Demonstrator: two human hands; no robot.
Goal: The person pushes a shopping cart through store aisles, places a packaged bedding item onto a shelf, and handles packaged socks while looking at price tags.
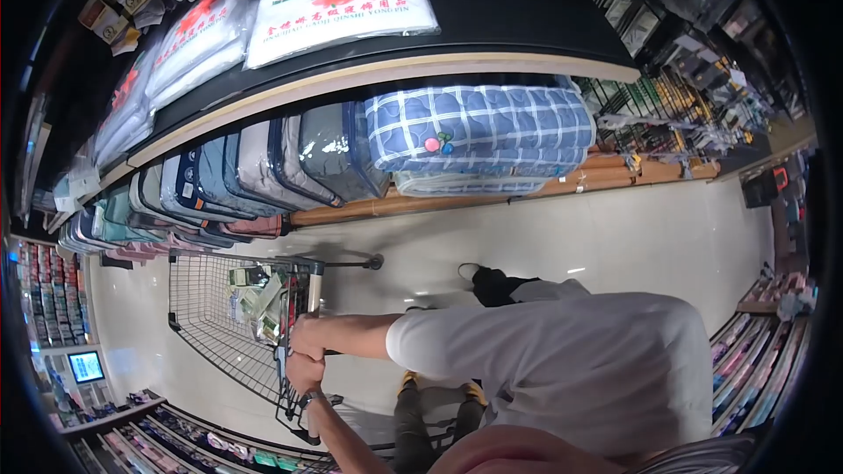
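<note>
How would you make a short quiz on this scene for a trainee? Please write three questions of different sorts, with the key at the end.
1. Fill in: the left hand and the right hand both grip the ____ of the shopping cart.
2. Which pattern is on the blue quilted bedding beneath the shelf board?
A) red polka dots
B) white check lines
C) yellow stars
3. True or false: the cart basket is empty.

Key:
1. handle
2. B
3. False; several packages lie in it.
</note>
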